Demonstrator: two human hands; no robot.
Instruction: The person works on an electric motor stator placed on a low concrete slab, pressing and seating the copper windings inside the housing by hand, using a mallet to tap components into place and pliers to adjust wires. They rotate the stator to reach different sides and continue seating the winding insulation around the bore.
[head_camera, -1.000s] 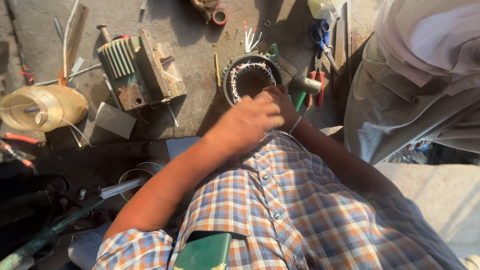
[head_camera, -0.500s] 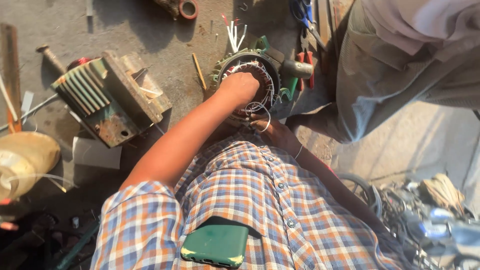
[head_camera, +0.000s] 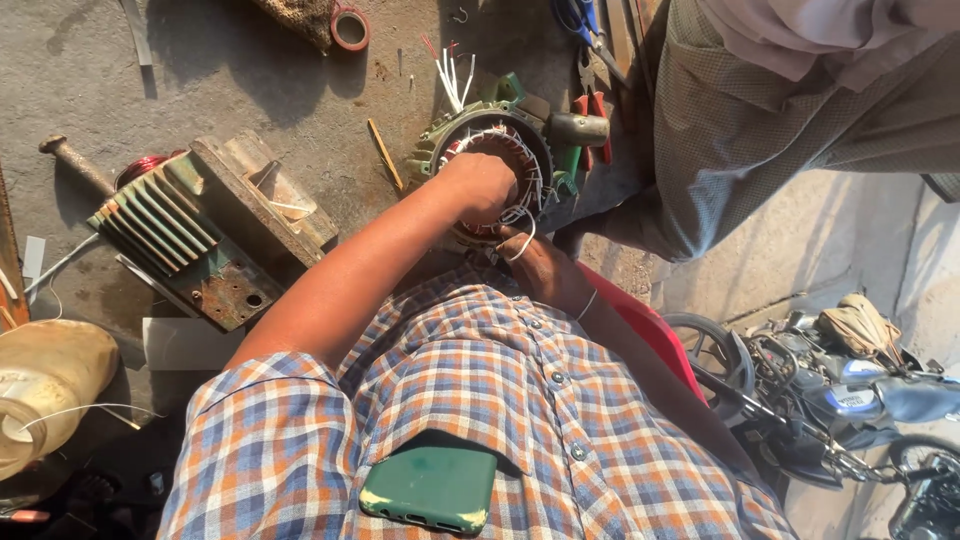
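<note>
A green motor stator (head_camera: 480, 125) with copper windings and white lead wires (head_camera: 452, 75) lies on the concrete floor in front of me. My left hand (head_camera: 482, 185) is curled into a fist inside its bore, pressing on the windings. Just below the stator's near rim, my right hand (head_camera: 535, 262) pinches a loop of white wire (head_camera: 522, 240). The near side of the stator is hidden by both hands.
A rusty finned motor housing (head_camera: 180, 235) lies at left, a plastic jug (head_camera: 45, 375) at lower left, a tape roll (head_camera: 350, 27) up top. Red-handled pliers (head_camera: 592, 108) lie beside another person in a grey checked shirt (head_camera: 760, 130). Motorcycle (head_camera: 850, 390) at right; green phone (head_camera: 430, 488) in my pocket.
My left hand has moved from the stator's near rim into its bore. The right hand stays just below it. The view has shifted right and forward.
</note>
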